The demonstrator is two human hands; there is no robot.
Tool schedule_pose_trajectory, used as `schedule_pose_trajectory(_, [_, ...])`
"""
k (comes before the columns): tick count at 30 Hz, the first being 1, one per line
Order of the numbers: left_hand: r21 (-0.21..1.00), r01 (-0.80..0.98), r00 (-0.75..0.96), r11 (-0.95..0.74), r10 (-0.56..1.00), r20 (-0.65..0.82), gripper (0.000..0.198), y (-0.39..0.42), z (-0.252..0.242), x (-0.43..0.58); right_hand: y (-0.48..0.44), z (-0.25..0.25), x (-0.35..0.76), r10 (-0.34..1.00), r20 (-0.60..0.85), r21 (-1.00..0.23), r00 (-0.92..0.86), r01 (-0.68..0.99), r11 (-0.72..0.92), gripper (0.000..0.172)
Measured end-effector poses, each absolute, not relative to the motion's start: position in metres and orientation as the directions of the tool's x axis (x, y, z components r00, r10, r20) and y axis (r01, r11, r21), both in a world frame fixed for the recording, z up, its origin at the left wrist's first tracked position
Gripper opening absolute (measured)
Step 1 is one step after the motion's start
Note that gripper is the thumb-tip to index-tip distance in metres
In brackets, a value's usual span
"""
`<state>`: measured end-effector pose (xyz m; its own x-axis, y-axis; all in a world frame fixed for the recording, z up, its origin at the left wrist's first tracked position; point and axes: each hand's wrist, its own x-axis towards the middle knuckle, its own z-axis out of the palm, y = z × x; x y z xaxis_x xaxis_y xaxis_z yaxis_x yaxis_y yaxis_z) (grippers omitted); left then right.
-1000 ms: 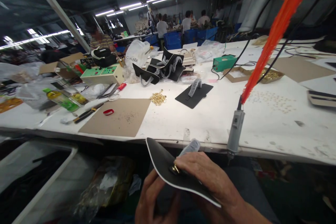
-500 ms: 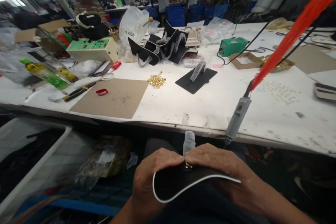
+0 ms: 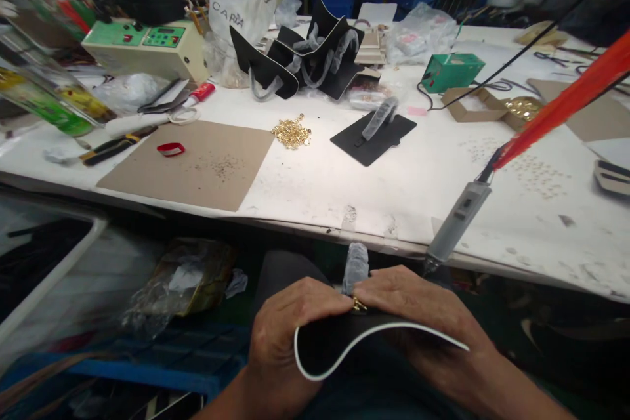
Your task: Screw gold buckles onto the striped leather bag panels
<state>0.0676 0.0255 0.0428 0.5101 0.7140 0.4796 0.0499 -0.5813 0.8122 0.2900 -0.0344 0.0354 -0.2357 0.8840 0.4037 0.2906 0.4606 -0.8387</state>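
Note:
My left hand (image 3: 283,325) and my right hand (image 3: 426,312) are closed on a black bag panel (image 3: 335,338) with a white edge, bent into a wave over my lap. Both thumbs meet at a small gold metal fitting (image 3: 359,305) on the panel. Just beyond them rises a handle (image 3: 356,268) wrapped in clear plastic. The fingers under the panel are hidden. A grey electric screwdriver (image 3: 460,220) hangs tip down from an orange cord, beside my right hand. On the table lie another black panel with a wrapped handle (image 3: 374,136) and a pile of gold fittings (image 3: 292,133).
Brown cardboard (image 3: 197,170) with a red band (image 3: 170,149) lies left on the table. Behind stand black bag pieces (image 3: 339,46), a control box (image 3: 142,49) and a green box (image 3: 453,72). A blue crate (image 3: 177,374) sits below left. People are in the background.
The camera view has tilted down, closer to the table. Both hands still grip the panel, with the thumbs at the gold fitting; hands and panel sit slightly further right in view.

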Motion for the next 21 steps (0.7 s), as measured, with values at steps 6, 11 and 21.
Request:
schedule_pose_trajectory(6, [0.955,0.214,0.409,-0.207,0.906,0.105,0.019,0.049,0.056,0.075,-0.016,0.055,0.281,0.976,0.216,-0.879,-0.024,0.431,0.205,0.013])
schedule_pose_trajectory(11, [0.949,0.25,0.441,0.194,0.85,-0.29,0.027,0.102,0.051,0.09,0.028,0.056,0.29,0.959,-0.264,-0.908,0.102,0.309,-0.283,0.019])
schedule_pose_trajectory(21, [0.917,0.312,0.467,0.249,0.8,-0.376,0.03,0.185,-0.018,0.141,0.111,-0.01,0.315,0.861,-0.434,-0.762,0.265,0.402,-0.508,0.022])
